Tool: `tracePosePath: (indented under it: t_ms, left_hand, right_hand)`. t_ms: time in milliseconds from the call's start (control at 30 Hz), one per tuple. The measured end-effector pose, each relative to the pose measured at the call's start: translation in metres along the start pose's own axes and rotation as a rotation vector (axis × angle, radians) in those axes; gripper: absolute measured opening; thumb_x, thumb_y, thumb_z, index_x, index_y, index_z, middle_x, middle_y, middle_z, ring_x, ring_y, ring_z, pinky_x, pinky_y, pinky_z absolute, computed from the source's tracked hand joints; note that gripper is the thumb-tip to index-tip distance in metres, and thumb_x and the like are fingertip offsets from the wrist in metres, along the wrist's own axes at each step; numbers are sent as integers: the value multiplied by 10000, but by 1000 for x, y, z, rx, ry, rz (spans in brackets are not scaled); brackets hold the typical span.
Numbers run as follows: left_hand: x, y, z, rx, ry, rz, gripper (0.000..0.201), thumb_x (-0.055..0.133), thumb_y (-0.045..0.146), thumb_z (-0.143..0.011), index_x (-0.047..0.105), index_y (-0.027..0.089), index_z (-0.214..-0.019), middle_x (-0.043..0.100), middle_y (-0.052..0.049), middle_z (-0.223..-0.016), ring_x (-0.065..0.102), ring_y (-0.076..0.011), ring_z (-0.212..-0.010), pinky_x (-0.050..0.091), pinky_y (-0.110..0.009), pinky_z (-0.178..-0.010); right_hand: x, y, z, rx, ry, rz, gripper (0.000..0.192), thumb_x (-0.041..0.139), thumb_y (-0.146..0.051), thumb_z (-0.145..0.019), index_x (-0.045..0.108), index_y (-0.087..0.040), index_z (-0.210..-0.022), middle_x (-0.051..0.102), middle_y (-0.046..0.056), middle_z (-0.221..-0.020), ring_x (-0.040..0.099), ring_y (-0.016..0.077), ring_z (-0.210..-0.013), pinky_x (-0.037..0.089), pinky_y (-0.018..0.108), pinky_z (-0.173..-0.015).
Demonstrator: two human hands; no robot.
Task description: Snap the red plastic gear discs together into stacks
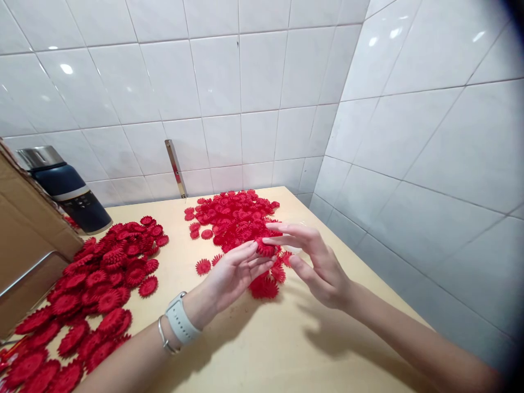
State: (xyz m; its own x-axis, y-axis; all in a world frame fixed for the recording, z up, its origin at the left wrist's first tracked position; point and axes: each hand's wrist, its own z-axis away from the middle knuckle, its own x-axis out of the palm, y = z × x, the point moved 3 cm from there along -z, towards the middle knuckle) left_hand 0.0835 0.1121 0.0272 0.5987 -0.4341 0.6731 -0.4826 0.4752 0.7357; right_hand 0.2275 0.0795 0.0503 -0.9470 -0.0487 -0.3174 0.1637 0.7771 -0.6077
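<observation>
Both hands meet over one red toothed disc (266, 249): left hand (233, 273) cradles it, right hand (315, 262) pinches it; the far pile (233, 218) lies just beyond her fingertips. Joining step, seemingly; next needs careful alignment.

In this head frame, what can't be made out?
- Red gear between left hand and right hand: fingers cover most of it.
- Left pile: cut by the frame's left and bottom edges.
- Flask: its base is hidden behind the cardboard box.
- Gear teeth in the far pile: too small to count.
</observation>
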Motion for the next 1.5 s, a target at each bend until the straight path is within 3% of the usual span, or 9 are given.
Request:
tracePosePath:
  t_ms: [200, 333, 567, 733, 800, 900, 1100, 1233, 1500]
  left_hand:
    - [0, -1, 1, -12, 21, 41, 167, 514, 159, -847, 668, 123, -900, 674, -55, -918, 597, -144, -891, 403, -309, -942]
    - [1, 1, 1, 2, 28, 50, 178, 499, 156, -854, 675, 132, -845, 674, -39, -837, 599, -133, -852, 402, -301, -928]
    - [4, 2, 2, -1, 11, 14, 108, 557, 136, -813, 664, 135, -800, 634, -9, -733, 578, -105, -725, 419, -273, -839]
    - [9, 3, 6, 28, 42, -30, 87, 564, 107, -792, 643, 142, -806, 622, -18, -809, 567, -115, -734, 429, -281, -791]
    - [9, 6, 7, 68, 92, -47, 103, 559, 178, -810, 624, 164, -889, 617, -28, -905, 575, -137, -795, 439, -282, -766]
    - [9, 13, 8, 94, 172, -24, 281, 479, 374, -848, 577, 157, -998, 609, -82, -1006, 589, -192, -867, 456, -302, -746]
    - [20, 25, 14, 123, 163, 104, 435, 374, 408, -880, 445, 87, -1166, 560, -191, -1182, 566, -290, -1054, 417, -399, -923]
    - [24, 27, 17, 135, 172, 112, 455, 366, 382, -886, 404, 65, -1210, 567, -211, -1179, 571, -301, -1058, 401, -424, -952]
    - [36, 25, 24, 136, 110, 93, 417, 306, 392, -903, 476, 76, -1117, 638, -188, -1074, 618, -302, -978, 439, -409, -886]
  right_hand:
    - [4, -3, 0, -38, -49, 64, 374, 390, -210, -896, 354, -283, -1262, 453, 100, -1272, 525, 255, -1108, 458, 486, -912]
    - [2, -3, -1, 21, 20, 3, 345, 373, -208, -900, 359, -289, -1235, 423, 94, -1289, 523, 255, -1114, 434, 502, -935]
    - [10, -1, -5, 40, 13, 114, 558, 569, -59, -752, 359, -290, -1216, 408, 88, -1256, 539, 226, -1077, 466, 444, -935]
    - [12, 5, -2, 66, 73, 56, 510, 555, -56, -762, 391, -295, -1182, 425, 69, -1209, 561, 203, -1023, 495, 420, -897]
    - [9, 9, -1, 108, 132, 33, 478, 580, -87, -758, 411, -293, -1155, 429, 63, -1207, 562, 208, -1016, 479, 430, -904]
    - [1, 19, -2, 236, 276, -36, 420, 619, -151, -749, 434, -289, -1100, 450, 48, -1193, 567, 203, -999, 447, 433, -923]
    - [-7, 32, -5, 337, 363, -111, 334, 614, -232, -764, 427, -277, -1038, 442, 57, -1202, 570, 189, -977, 513, 374, -794]
    - [-10, 34, -5, 348, 390, -126, 335, 627, -234, -751, 434, -272, -1023, 446, 55, -1188, 573, 181, -962, 497, 380, -825]
    - [-10, 37, -4, 350, 399, -151, 345, 638, -229, -745, 442, -274, -1025, 461, 52, -1173, 575, 181, -955, 480, 389, -851]
